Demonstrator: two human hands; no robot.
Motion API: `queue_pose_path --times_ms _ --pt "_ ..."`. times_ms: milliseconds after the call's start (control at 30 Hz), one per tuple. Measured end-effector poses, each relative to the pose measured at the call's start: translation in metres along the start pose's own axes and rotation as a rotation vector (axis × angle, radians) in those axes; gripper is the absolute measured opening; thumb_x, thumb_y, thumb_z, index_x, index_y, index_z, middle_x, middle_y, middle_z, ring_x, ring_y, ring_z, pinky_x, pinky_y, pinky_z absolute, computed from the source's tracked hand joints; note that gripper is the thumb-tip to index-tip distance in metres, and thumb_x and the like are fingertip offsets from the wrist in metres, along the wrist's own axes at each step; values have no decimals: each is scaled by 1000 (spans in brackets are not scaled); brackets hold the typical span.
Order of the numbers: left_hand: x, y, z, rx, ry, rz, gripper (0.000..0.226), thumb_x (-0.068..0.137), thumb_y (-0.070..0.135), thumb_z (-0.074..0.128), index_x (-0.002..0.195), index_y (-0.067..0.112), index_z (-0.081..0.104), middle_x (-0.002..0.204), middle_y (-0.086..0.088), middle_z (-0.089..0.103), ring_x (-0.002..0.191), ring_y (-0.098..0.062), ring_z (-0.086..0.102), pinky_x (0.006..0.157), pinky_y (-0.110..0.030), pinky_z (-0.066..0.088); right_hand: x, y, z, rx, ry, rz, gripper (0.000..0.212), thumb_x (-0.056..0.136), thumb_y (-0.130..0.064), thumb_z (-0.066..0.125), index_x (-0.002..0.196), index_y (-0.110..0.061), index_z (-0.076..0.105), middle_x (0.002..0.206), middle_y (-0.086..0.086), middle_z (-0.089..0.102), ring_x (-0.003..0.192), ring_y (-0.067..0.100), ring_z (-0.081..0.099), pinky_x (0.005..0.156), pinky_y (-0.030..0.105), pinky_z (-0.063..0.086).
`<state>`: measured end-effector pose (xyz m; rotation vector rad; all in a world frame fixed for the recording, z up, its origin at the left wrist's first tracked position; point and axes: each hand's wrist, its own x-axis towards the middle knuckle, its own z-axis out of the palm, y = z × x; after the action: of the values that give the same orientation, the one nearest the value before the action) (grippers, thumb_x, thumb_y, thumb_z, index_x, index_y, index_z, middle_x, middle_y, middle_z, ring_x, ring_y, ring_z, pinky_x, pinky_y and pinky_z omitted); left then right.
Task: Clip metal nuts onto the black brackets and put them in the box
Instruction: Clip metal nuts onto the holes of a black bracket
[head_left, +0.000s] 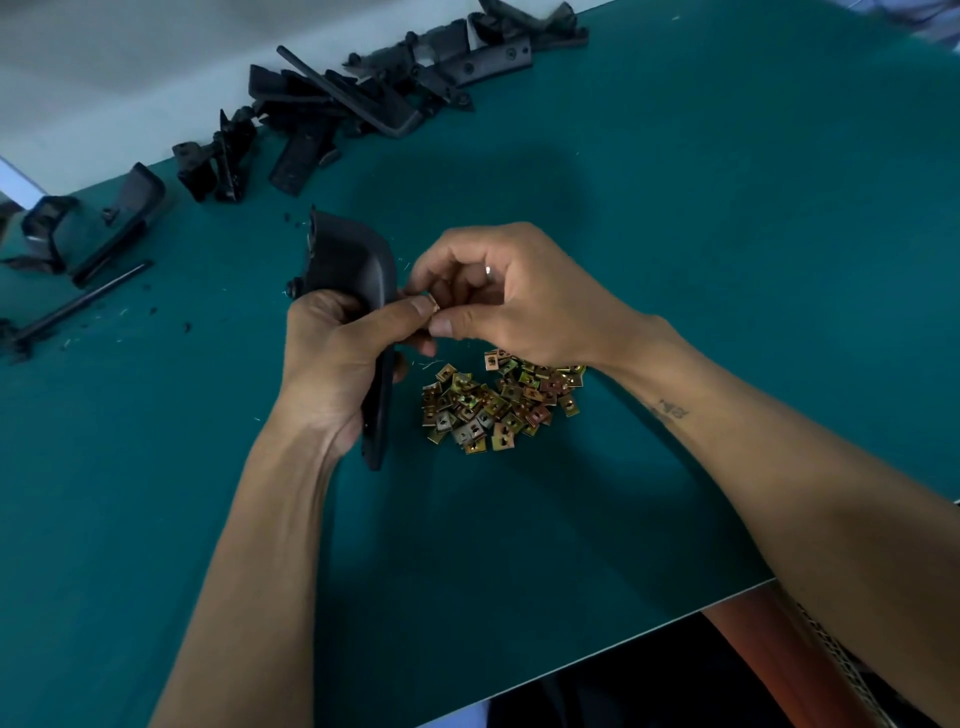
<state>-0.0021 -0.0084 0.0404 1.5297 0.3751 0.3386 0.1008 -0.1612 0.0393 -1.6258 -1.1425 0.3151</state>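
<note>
While the left hand (337, 358) grips a black bracket (358, 270) near the middle of the green table (675, 208), the bracket's long axis runs from 6 to 12 o'clock, its broad curved end uppermost and its narrow end pointing back toward the person. At its 3 o'clock edge, the right hand (519, 296) pinches a metal nut (432, 303) between thumb and fingertips, touching the bracket. Loose nuts (498, 402) lie heaped at 5 o'clock of the hands. More brackets (332, 104) lie piled at 11 o'clock.
</note>
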Motion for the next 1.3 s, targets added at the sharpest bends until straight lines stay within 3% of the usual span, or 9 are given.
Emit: queue_pose_path --times_ms 300,467,567,633,767,933,1067,1300 --pt "2 -2 0 14 63 -19 9 85 9 75 77 7 71 72 -8 73 51 -15 65 42 -21 35 0 1 4 -172 94 -61 16 87 -10 80 98 -4 71 89 2 70 79 18 67 74 42 56" --pt "0 1 -3 -72 -44 9 20 79 12 70 59 16 74 52 -1 62 40 -9 52 39 -18 37 -1 -4 2 20 49 -15 19 87 -10 81 94 3 68 81 14 72 71 26 70 66 40 58" --pt "-1 2 -4 -157 -120 22 26 80 8 67 56 16 71 45 4 49 37 -7 41 37 -17 33 -1 -8 8 100 3 -9 27 86 -6 82 108 3 68 91 13 75 82 26 74 78 44 61" --pt "-1 2 -3 -194 -117 11 28 81 7 65 54 16 69 45 5 47 37 -7 39 37 -18 32 -2 -7 11 54 42 -49 23 87 -5 81 107 2 71 92 10 78 85 26 75 79 49 60" --pt "2 1 -1 -232 -16 18 26 81 9 67 56 16 68 49 0 50 39 -10 38 38 -20 31 -2 -5 16 -37 189 -127 17 89 -4 77 105 1 74 90 5 76 81 16 73 75 42 60" --pt "3 2 0 -185 21 58 24 82 11 67 60 15 72 53 -4 57 40 -13 42 40 -21 34 -1 -4 17 183 233 -31 23 88 0 77 110 5 72 86 18 74 71 31 72 68 42 61" --pt "1 3 -1 -187 -3 71 23 84 12 66 63 16 73 54 -4 58 39 -13 41 40 -23 32 1 -5 16 312 280 -9 19 85 3 79 101 4 70 83 15 72 67 24 71 63 29 57" --pt "-1 4 -4 -169 -48 44 25 83 13 65 60 18 72 49 0 52 37 -9 38 39 -20 31 -1 -7 17 256 230 -60 20 85 1 80 100 9 69 82 26 71 68 37 67 63 29 55"
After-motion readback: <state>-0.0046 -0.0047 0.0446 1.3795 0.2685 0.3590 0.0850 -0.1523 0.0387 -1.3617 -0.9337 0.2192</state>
